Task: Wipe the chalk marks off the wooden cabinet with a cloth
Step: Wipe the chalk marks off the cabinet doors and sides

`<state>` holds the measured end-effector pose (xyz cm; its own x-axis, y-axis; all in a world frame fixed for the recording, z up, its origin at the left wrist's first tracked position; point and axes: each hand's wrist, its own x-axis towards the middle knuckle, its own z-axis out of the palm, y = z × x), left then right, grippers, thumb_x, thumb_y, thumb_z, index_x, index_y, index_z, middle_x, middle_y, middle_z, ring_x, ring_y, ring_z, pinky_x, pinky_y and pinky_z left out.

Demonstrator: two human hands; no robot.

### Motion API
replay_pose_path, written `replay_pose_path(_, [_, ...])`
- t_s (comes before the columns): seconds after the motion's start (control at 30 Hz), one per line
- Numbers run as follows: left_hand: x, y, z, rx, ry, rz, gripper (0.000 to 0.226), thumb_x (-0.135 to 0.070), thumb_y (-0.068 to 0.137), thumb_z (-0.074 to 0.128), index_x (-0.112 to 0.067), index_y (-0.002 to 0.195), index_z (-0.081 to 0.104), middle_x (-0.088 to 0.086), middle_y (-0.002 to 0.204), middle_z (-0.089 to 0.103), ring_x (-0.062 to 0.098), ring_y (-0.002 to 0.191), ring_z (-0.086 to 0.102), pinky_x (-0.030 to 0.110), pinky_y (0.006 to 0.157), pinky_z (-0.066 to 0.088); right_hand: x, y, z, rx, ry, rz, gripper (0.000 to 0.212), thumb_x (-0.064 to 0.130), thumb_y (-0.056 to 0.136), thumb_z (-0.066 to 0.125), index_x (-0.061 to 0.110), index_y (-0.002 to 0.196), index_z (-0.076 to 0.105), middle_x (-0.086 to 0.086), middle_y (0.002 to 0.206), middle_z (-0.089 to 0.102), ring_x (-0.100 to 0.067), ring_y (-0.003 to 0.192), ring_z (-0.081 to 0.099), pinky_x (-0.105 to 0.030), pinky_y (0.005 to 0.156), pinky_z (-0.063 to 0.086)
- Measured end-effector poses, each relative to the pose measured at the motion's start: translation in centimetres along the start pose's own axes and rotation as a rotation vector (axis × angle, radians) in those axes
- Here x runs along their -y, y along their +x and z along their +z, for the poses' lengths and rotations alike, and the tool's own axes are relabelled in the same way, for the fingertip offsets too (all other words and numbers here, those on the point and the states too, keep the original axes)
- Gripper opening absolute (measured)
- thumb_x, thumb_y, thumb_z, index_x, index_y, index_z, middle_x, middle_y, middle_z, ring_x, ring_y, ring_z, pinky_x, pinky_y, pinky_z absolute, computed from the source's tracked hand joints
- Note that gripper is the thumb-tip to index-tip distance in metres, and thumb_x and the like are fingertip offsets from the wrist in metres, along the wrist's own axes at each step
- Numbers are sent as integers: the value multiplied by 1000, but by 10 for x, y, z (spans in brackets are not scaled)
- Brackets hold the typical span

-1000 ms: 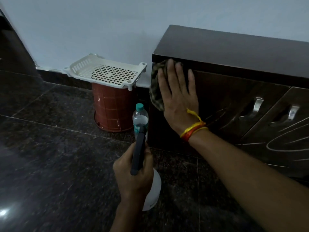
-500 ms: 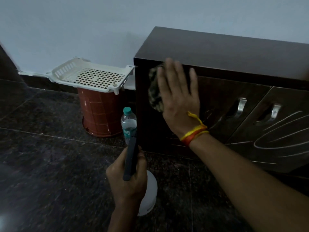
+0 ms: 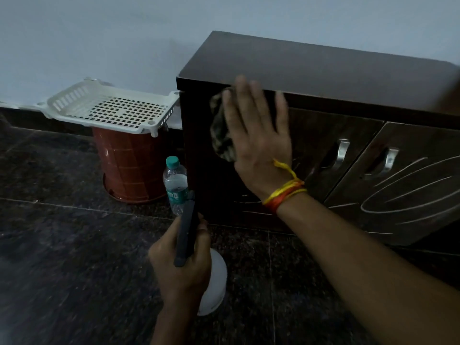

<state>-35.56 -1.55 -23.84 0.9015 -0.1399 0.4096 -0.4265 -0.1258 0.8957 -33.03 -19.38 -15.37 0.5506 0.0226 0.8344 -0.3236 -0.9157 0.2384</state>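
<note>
From the head camera, the person's right hand (image 3: pixel 258 135) lies flat with straight, slightly spread fingers, pressing a dark mottled cloth (image 3: pixel 220 130) against the upper left part of the wooden cabinet (image 3: pixel 323 70), on its left door just below the top edge. The fingers look blurred. White chalk marks (image 3: pixel 408 192) curve across the right door, and fainter strokes show low on the left door, near the wrist with its yellow and orange thread band (image 3: pixel 286 192). Two metal handles (image 3: pixel 342 151) sit side by side where the doors meet.

The left hand (image 3: pixel 181 267) is curled around the dark handle of a white spray bottle (image 3: pixel 214 287), held above the dark stone floor (image 3: pixel 62 245). A clear water bottle (image 3: pixel 175 185) with a green cap stands just beside the cabinet's left corner. Further left, a white perforated tray (image 3: pixel 112 110) rests on top of a red-brown bin (image 3: pixel 129 165), against the pale wall (image 3: pixel 99 33).
</note>
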Motion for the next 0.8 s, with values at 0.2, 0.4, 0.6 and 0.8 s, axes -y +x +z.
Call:
replay_pose_path(0.2, [-11, -2, 4, 22, -44, 23, 8, -44, 78, 49, -46, 75, 57, -5, 53, 55, 28, 52, 55, 46, 44, 45, -5, -13, -1, -77, -26, 212, 46, 3, 93, 40, 2, 139, 39, -21, 145, 37, -37, 137, 30, -52, 115, 17])
replay_pose_path(0.4, [-8, -8, 13, 31, -40, 21, 8, -42, 79, 50, -42, 72, 53, -2, 51, 55, 27, 51, 55, 49, 42, 46, -30, -27, -9, -27, -58, 164, 52, -1, 91, 32, 6, 142, 33, -19, 147, 35, -33, 139, 28, -50, 115, 13])
replay_pose_path(0.6, [-10, -15, 24, 89, -89, -6, 20, -46, 81, 52, -64, 81, 60, -19, 64, 62, 29, 48, 54, 54, 44, 48, -56, -38, -19, -126, 40, 250, 62, -7, 81, 61, 14, 136, 40, -25, 146, 31, -38, 138, 27, -48, 115, 18])
replay_pose_path(0.8, [-5, -15, 24, 110, -101, 0, 25, -47, 81, 52, -71, 85, 57, -25, 65, 62, 29, 48, 55, 54, 44, 49, -54, -41, -15, -273, -12, 305, 33, 8, 86, 66, 17, 118, 63, -5, 122, 35, -25, 107, 44, -35, 86, 45])
